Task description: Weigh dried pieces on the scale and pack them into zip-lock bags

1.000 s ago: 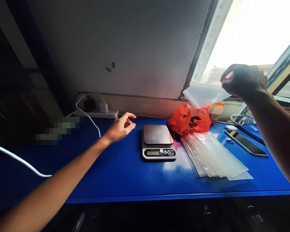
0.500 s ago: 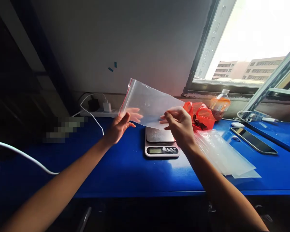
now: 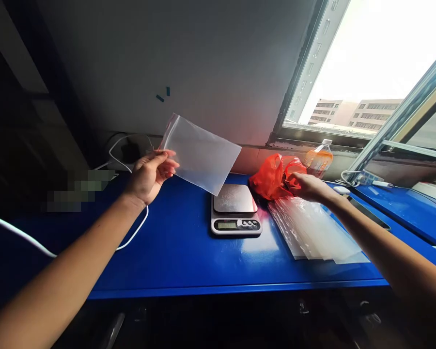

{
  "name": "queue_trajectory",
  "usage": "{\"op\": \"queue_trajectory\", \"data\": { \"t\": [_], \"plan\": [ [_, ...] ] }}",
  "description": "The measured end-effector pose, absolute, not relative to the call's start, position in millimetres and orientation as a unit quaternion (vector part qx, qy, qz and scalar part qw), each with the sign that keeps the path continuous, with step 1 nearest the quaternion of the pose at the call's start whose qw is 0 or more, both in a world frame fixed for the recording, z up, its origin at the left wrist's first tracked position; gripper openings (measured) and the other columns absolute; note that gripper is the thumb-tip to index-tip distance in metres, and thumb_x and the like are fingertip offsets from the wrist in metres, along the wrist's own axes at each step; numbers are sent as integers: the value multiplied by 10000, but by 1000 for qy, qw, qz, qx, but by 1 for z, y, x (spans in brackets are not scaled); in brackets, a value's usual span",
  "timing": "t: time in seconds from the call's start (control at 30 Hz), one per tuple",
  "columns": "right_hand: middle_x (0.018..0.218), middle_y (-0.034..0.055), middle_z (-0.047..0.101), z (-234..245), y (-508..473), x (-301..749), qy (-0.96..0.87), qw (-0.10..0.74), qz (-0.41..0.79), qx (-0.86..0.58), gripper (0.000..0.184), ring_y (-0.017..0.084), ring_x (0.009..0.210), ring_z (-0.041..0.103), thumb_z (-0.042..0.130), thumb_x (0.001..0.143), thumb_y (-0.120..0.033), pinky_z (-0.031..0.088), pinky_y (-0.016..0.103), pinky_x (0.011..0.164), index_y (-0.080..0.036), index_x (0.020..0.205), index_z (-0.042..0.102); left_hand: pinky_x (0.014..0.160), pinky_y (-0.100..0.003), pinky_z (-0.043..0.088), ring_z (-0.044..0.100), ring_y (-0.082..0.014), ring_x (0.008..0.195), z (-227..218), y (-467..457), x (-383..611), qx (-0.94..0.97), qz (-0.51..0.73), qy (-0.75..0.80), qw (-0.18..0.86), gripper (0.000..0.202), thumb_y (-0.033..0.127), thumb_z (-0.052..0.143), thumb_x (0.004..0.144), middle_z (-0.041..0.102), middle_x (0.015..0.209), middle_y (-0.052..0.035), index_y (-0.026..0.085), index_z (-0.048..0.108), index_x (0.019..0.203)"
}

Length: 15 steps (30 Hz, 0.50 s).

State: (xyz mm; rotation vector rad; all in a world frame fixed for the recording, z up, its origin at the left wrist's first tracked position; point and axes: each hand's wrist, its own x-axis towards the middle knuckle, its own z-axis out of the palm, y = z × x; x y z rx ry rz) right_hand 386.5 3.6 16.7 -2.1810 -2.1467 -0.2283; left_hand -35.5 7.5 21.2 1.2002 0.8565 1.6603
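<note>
A clear zip-seal plastic bag point(image 3: 201, 150) is pinched in my left hand point(image 3: 148, 174) by its zip end and hangs in the air, tilted toward the right. It looks flat. Its lower corner hovers by the plate of a kitchen scale point(image 3: 236, 198). At the mouth of a red plastic bag point(image 3: 269, 177), my right hand point(image 3: 307, 186) has its fingers curled, with the tips partly hidden. What they hold, if anything, I cannot make out. Several more clear plastic bags point(image 3: 312, 232) lie stacked on the table below that hand.
Behind the red bag stands a bottle point(image 3: 319, 157) of orange drink. A phone point(image 3: 370, 213) lies to the right, partly behind my forearm, with a small white case point(image 3: 341, 190) near it. White cables point(image 3: 140, 228) run across the blue table point(image 3: 174, 261) on the left.
My right hand has let go of the clear bag and moved right to the red bag. My left hand has drawn the clear bag leftward, and the scale's plate is now uncovered.
</note>
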Motion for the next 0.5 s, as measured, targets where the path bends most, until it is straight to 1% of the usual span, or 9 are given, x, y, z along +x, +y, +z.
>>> {"op": "queue_trajectory", "data": {
  "t": [0.03, 0.1, 0.17, 0.23, 0.3, 0.37, 0.43, 0.5],
  "plan": [
    [1073, 111, 672, 13, 10, 386, -705, 21, -68, -705, 346, 206, 930, 621, 610, 778, -300, 434, 263, 721, -195, 1107, 595, 512, -161, 479, 578, -69, 516, 20, 7, -35, 483, 668, 350, 445, 119, 175, 592, 779, 676, 621, -5, 152, 700, 823],
    [1057, 104, 675, 6, 20, 384, -706, 21, -61, -705, 392, 218, 915, 624, 634, 753, -346, 434, 270, 701, -208, 1117, 591, 517, -156, 480, 588, -71, 532, 20, 7, -34, 479, 665, 360, 445, 122, 183, 602, 767, 677, 629, -9, 154, 704, 827],
    [1000, 92, 684, 4, 25, 381, -696, 17, -58, -715, 368, 229, 863, 630, 643, 729, -391, 431, 284, 669, -225, 1056, 620, 516, -157, 481, 594, -76, 540, 20, 6, -33, 478, 662, 371, 442, 130, 193, 610, 757, 676, 631, -10, 156, 710, 832],
    [944, 78, 687, 6, 29, 381, -684, 21, -56, -727, 311, 225, 814, 631, 638, 714, -404, 428, 288, 647, -230, 972, 647, 511, -164, 482, 591, -82, 538, 21, 5, -33, 483, 659, 372, 440, 132, 198, 613, 755, 675, 633, -15, 153, 714, 828],
    [895, 56, 687, 14, 31, 382, -677, 35, -52, -733, 260, 200, 779, 629, 630, 711, -395, 430, 276, 645, -232, 910, 662, 504, -172, 480, 584, -85, 534, 22, 4, -33, 487, 658, 369, 440, 126, 198, 610, 762, 674, 633, -17, 154, 715, 817],
    [860, 46, 684, 24, 34, 380, -670, 58, -53, -738, 243, 178, 752, 626, 613, 722, -394, 435, 263, 644, -227, 888, 670, 510, -175, 483, 583, -85, 537, 23, 3, -34, 491, 657, 364, 442, 120, 198, 609, 772, 672, 630, -13, 159, 715, 813],
    [876, 72, 680, 33, 39, 374, -653, 88, -68, -749, 277, 188, 765, 629, 581, 747, -402, 445, 273, 653, -207, 925, 665, 515, -166, 480, 585, -79, 543, 23, 2, -33, 494, 653, 363, 446, 126, 197, 606, 779, 673, 629, -9, 159, 716, 828],
    [945, 126, 671, 38, 45, 365, -628, 117, -95, -764, 358, 228, 824, 632, 556, 770, -427, 456, 309, 676, -177, 1012, 639, 521, -154, 478, 597, -75, 558, 24, -1, -32, 496, 643, 363, 456, 149, 196, 603, 782, 682, 645, -10, 164, 720, 869]
  ]
}}
